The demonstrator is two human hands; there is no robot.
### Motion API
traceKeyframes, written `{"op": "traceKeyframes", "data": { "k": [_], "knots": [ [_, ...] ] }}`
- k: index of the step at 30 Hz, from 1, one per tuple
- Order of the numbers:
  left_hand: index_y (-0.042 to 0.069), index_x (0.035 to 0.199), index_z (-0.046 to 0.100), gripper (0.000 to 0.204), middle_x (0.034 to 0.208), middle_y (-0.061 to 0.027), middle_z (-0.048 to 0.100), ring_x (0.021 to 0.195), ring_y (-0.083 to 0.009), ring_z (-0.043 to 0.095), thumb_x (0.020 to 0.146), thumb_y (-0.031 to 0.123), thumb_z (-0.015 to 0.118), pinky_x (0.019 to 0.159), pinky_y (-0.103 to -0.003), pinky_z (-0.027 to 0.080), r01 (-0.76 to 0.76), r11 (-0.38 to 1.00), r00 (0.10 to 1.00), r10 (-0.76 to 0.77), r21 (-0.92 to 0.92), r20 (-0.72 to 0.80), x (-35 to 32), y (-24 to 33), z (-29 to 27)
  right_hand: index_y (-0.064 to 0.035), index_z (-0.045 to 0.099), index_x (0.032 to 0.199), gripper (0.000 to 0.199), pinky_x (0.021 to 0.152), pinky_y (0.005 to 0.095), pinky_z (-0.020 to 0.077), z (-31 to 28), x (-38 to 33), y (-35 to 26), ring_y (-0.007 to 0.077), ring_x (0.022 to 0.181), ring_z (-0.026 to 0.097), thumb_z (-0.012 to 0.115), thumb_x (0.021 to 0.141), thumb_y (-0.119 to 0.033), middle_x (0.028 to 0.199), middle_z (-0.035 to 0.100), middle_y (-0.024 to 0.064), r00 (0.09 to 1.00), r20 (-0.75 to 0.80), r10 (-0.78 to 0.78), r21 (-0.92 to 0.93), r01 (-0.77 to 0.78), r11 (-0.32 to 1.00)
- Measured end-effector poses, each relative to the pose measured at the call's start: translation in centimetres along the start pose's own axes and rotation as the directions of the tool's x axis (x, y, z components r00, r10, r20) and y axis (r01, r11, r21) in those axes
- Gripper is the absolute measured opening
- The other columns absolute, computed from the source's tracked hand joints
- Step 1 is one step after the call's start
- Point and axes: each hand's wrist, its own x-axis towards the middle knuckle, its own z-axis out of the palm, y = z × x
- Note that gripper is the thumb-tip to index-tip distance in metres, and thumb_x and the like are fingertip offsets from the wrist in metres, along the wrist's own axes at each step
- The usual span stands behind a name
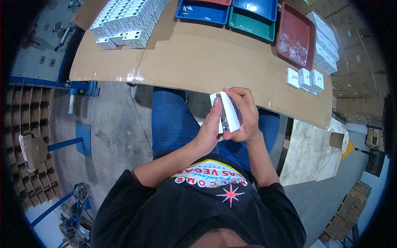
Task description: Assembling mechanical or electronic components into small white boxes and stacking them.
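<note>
White box: just off the picture's centre toward 1 o'clock, between the two hands and above the lap; at about 1 o'clock from the left hand and between 9 and 10 from the right hand.
Left grip: thumb laid along the box's left side, the hand closed on it from 7 o'clock; its other fingers are mostly hidden.
Right grip: fingers arched over the far end, thumb near the lower end, gripping the same box.
Box make: smooth white panels, straight-edged, with a grey, dark-flecked band between them, too small to make out.
Tabletop: brown cardboard, flat, with shiny tape, at 12 o'clock.
Stacked cartons: white, block-shaped, in tight rows at 11 o'clock.
Trays: smooth, shallow, rounded rectangles; blue tray with small white pieces at 12, green tray at 1, red tray with crinkled clear bags between 1 and 2.
Small boxes: white, squarish, clustered at 2 o'clock.
Plywood: pale, grained, between 3 and 4.
</note>
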Motion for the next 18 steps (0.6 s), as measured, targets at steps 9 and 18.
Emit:
{"op": "traceKeyframes", "data": {
  "k": [9, 18],
  "knots": [
    [-0.004, 0.155, 0.025, 0.102, 0.150, -0.0274, 0.033, 0.143, -0.0428, 0.035, 0.078, 0.036, 0.079, 0.118, -0.049, 0.032, -0.576, 0.316, 0.698, 0.671, 0.754, 0.252, 1.2, 1.0, -3.8, -0.0006, 0.033, 0.158, 0.100, 0.115, 0.0436, 0.0386, 1.0, 0.2, -2.2, 0.0303, 0.145, 0.041, 0.069, 0.090, -0.065, 0.156, 0.042, 0.0190, 0.935, -0.009, 0.355, 0.538, -0.295, 0.790],
    [-0.005, 0.144, 0.044, 0.115, 0.137, -0.0232, 0.045, 0.129, -0.0415, 0.045, 0.070, 0.078, 0.073, 0.110, -0.054, 0.038, -0.639, -0.181, 0.404, 0.748, 0.747, 0.527, 1.7, 1.6, -5.1, 0.0013, 0.041, 0.153, 0.054, 0.111, 0.0326, 0.0395, 3.1, 0.8, -5.6, 0.0176, 0.132, 0.051, 0.054, 0.109, -0.028, 0.144, 0.054, 0.0114, 0.829, 0.230, 0.509, 0.622, -0.527, 0.578]
  ]
}}
